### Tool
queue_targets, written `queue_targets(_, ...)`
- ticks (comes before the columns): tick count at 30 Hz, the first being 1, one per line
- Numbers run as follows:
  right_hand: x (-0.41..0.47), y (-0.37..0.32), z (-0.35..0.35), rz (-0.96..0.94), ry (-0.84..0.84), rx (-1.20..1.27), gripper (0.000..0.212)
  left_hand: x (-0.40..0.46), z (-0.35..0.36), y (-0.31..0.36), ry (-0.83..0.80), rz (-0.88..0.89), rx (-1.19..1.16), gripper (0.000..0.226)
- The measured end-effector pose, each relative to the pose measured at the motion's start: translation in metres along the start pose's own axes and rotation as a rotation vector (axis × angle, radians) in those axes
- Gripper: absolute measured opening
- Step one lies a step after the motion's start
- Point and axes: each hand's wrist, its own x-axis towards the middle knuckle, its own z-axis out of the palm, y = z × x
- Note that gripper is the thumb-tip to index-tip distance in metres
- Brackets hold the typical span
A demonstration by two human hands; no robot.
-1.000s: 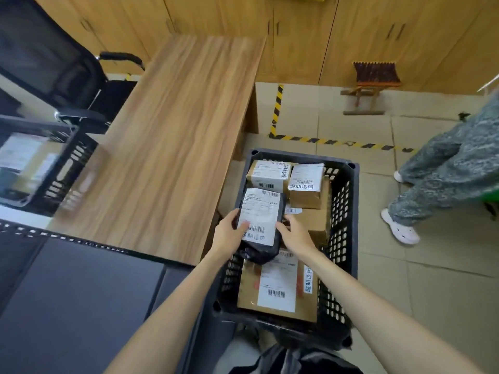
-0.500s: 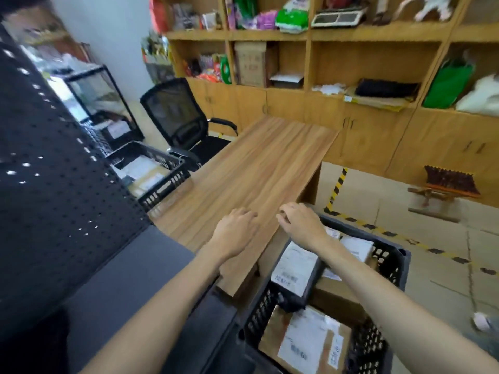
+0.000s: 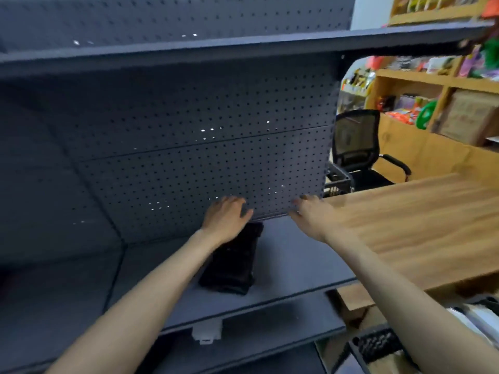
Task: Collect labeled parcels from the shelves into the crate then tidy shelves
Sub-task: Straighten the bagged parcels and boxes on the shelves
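- Head view: a black parcel [image 3: 231, 261] is seen lying flat on the grey shelf [image 3: 291, 265], in front of the pegboard [image 3: 189, 157].
- The left hand [image 3: 225, 218] is held over the parcel's far end, fingers spread and relaxed; contact cannot be told.
- The right hand [image 3: 314, 215] is held right of the parcel, fingers loose, gripping nothing.
- The crate [image 3: 378, 344] is glimpsed right of the shelf, below the tabletop [image 3: 421, 225].
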Motion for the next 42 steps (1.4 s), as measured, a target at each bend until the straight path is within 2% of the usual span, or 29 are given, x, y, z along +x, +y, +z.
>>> queue_targets(6, 0.013, -0.140, 0.002, -0.169, -0.047, 0.057, 0.042, -0.073, -0.039, -0.094, 0.031, -0.201, 0.029, 0.056)
queue_targets(12, 0.007, -0.205, 0.007, -0.234, -0.038, 0.047, 0.038, -0.111, -0.052, -0.131, 0.059, -0.231, 0.043, 0.052)
queue_targets(17, 0.001, -0.200, 0.011, -0.183, -0.056, 0.028, 0.041, -0.109, -0.040, -0.129, 0.035, -0.195, 0.017, 0.053)
queue_targets(26, 0.000, -0.137, 0.030, -0.013, -0.093, 0.013, 0.044, -0.076, -0.001, -0.097, -0.032, -0.126, -0.047, 0.056)
queue_targets(35, -0.023, -0.103, 0.088, 0.150, -0.302, 0.142, 0.050, -0.074, 0.066, -0.080, -0.187, -0.143, -0.103, 0.057)
queue_targets(42, -0.028, -0.103, 0.119, 0.196, -0.436, 0.298, 0.057, -0.074, 0.102, -0.067, -0.240, -0.240, -0.283, 0.062)
